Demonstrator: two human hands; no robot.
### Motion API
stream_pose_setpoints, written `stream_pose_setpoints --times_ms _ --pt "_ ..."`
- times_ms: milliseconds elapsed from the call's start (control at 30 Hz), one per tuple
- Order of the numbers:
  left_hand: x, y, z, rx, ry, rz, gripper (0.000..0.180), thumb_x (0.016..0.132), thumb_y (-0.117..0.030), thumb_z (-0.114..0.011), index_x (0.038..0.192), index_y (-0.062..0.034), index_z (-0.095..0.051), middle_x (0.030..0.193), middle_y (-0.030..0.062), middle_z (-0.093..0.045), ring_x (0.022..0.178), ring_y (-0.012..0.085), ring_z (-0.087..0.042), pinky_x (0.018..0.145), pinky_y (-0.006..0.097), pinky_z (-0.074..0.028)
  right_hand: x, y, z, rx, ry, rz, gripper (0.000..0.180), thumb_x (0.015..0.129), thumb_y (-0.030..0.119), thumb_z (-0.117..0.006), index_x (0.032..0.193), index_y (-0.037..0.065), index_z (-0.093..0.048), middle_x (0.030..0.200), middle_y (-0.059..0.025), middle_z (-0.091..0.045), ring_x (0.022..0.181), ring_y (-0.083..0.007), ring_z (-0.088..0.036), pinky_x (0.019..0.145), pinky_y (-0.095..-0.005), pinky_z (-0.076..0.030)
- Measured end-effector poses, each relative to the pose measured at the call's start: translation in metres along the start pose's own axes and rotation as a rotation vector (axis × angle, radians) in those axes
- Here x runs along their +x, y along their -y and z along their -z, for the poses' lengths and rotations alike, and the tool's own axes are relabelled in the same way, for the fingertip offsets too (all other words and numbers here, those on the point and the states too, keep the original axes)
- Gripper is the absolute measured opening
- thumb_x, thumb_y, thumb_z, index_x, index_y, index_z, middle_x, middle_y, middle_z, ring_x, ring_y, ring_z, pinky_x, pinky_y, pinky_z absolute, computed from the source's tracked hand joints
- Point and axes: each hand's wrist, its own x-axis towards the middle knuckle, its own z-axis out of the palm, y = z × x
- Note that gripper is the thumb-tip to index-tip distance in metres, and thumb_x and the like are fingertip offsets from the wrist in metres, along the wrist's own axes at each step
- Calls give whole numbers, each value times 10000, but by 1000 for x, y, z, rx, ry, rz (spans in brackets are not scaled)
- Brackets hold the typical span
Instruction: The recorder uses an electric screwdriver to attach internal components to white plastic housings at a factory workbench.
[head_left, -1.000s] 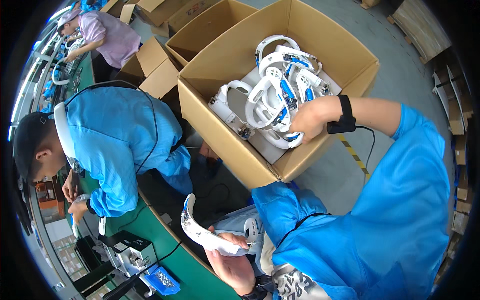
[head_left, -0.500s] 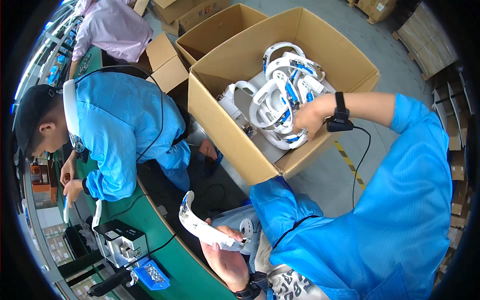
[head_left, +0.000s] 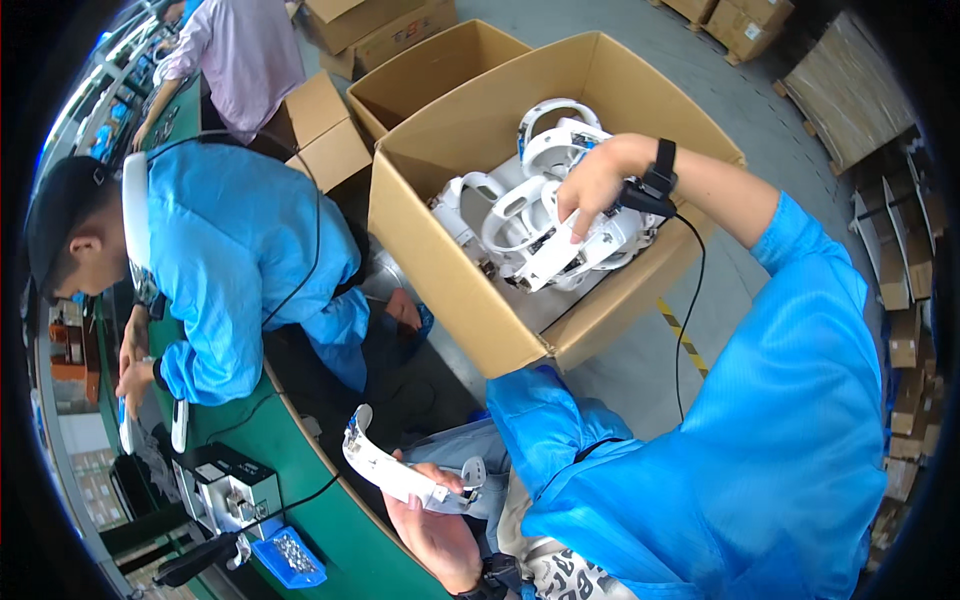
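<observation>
My left hand, low in the middle, is closed around a white curved plastic band. Small electronic parts show at that band's upper end, and a rounded white tab sits at its other end. Inside a large cardboard box, my right hand has its fingers closed on a white headset band on top of the pile. Several similar white ring-shaped bands, some with blue and electronic parts, lie around it. My right palm hides part of the pile.
To the left, a co-worker in a blue smock bends over a green workbench. On it stand a black-and-silver device and a blue tray of small metal parts. Another cardboard box is behind mine. A cable hangs from my right wrist.
My right hand has moved up and left over the pile and now grips a band, which has shifted and covers the blue parts. My left hand still holds its band.
</observation>
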Motion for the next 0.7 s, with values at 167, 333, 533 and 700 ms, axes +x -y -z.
stream_pose_setpoints --times_ms 167,333,533,700 --pt "4 -2 -3 -11 19 14 628 1038 -298 -495 1524 82 -375 1008 143 -600 844 222 -606 829 377 -481 -22 -19 11 158 -123 94 445 1038 438 -662 1210 32 -723 1034 -67 -742 967 -168 -642 884 -348 -496" --pt "2 -1 -9 19 26 1 632 1038 -303 -503 1523 81 -377 1004 141 -600 834 221 -606 824 379 -483 -37 -44 21 526 -133 190 328 1066 352 -652 1148 36 -691 1001 -1 -674 973 -86 -602 884 -280 -476" --pt "2 0 -10 5 -3 20 632 1036 -301 -507 1523 82 -379 993 138 -600 836 218 -607 829 378 -486 -45 -69 15 861 -247 290 292 1082 290 -624 1118 5 -680 1001 -48 -698 863 -112 -678 791 -298 -553" --pt "2 1 -12 8 -3 12 628 1034 -293 -512 1519 86 -386 992 139 -600 840 214 -605 833 378 -486 -43 -90 1 940 -338 304 360 1067 297 -657 1246 -14 -679 1176 -43 -688 1067 -129 -654 899 -333 -599"
